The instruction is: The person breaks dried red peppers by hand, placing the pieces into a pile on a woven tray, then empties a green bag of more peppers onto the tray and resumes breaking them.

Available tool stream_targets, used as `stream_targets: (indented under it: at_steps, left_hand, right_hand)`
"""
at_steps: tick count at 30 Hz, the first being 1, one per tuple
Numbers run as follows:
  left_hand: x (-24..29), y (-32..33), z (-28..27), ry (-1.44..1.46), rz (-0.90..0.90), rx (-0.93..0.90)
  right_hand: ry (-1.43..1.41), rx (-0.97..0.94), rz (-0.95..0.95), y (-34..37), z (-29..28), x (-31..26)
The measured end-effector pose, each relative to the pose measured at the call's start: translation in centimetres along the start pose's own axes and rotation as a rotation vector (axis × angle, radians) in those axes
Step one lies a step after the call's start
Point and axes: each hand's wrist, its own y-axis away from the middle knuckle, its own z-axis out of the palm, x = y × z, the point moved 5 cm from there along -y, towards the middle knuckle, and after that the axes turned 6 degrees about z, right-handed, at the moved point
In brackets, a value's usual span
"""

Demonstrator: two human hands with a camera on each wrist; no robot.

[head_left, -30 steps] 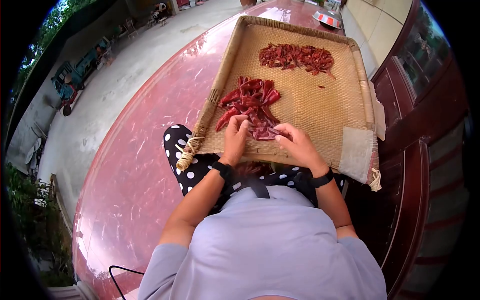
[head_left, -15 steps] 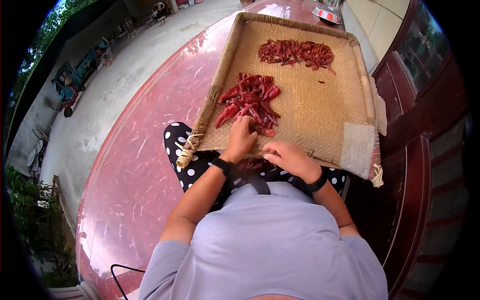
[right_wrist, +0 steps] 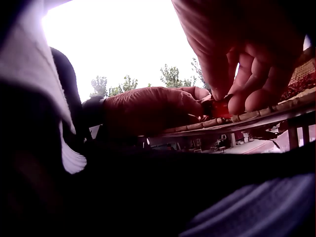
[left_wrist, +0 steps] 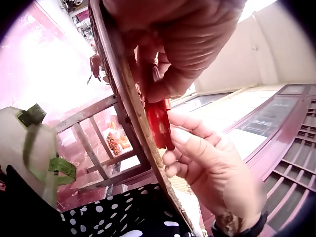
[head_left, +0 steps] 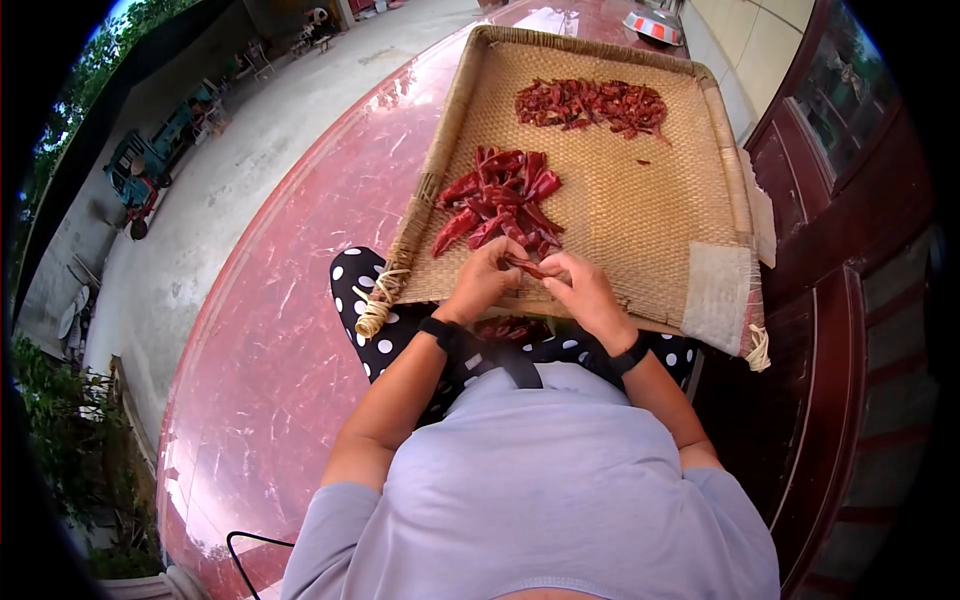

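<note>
A dried red chili pepper (left_wrist: 159,123) is stretched between my two hands close over the near edge of the woven tray (head_left: 640,215). My left hand (head_left: 487,278) pinches one end of it, and my right hand (head_left: 585,290) pinches the other with thumb and fingers. In the right wrist view the chili (right_wrist: 220,108) shows bright red between the fingertips. Just beyond my left hand lies a pile of whole dried chilies (head_left: 497,195). A second heap, of smaller chili pieces (head_left: 590,107), sits near the tray's far side.
A pale cloth patch (head_left: 715,288) covers the tray's near right corner. Below the near rim, more dark red chilies (head_left: 513,328) show between the polka-dot trouser legs (head_left: 355,270). Dark red doors (head_left: 820,330) stand on the right, and a striped bowl (head_left: 653,28) lies beyond the tray.
Half a second ago my right hand had drawn back to the tray's near edge while the left was at the pile. Now both hands meet, pinching a chili between them.
</note>
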Motion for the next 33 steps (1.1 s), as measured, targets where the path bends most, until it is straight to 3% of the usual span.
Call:
stream_targets:
  at_steps: [5, 8, 9, 12, 15, 20, 22, 27, 28, 33]
  left_hand:
    - [2.0, 0.2, 0.3, -0.021, -0.088, -0.045]
    - [2.2, 0.0, -1.2, -0.009, 0.049, 0.169]
    - [1.8, 0.3, -1.7, -0.007, 0.077, 0.345]
    - [1.9, 0.7, -2.2, -0.451, 0.1, 0.564]
    - [2.3, 0.3, -1.7, -0.569, -0.008, 0.571]
    - [2.7, 0.0, -1.4, -0.71, 0.093, 0.558]
    - [1.9, -0.3, -1.9, -0.751, 0.108, 0.573]
    - [2.1, -0.8, -2.1, -0.798, -0.032, 0.529]
    - [2.3, -0.7, -1.9, -0.768, 0.063, 0.562]
    - [2.3, -0.2, -1.5, -0.749, 0.163, 0.595]
  right_hand:
    - [-0.048, 0.017, 0.062, 0.0, 0.0, 0.8]
    - [-0.084, 0.032, 0.133, 0.2, -0.5, 0.6]
    - [-0.07, 0.031, 0.132, 0.4, -0.9, 0.0]
    - [-0.041, -0.135, 0.132, 1.2, -1.2, -2.2]
    - [0.05, -0.279, 0.041, 2.0, -0.4, -3.0]
    - [0.234, -0.289, -0.104, 2.6, 0.0, -3.7]
    - [0.153, -0.335, -0.004, 2.8, 0.1, -3.6]
    - [0.354, -0.316, -0.064, 3.0, 0.1, -4.8]
    - [0.369, -0.322, -0.054, 3.0, 0.2, -4.6]
    - [0.339, -0.291, -0.046, 2.9, 0.5, -3.6]
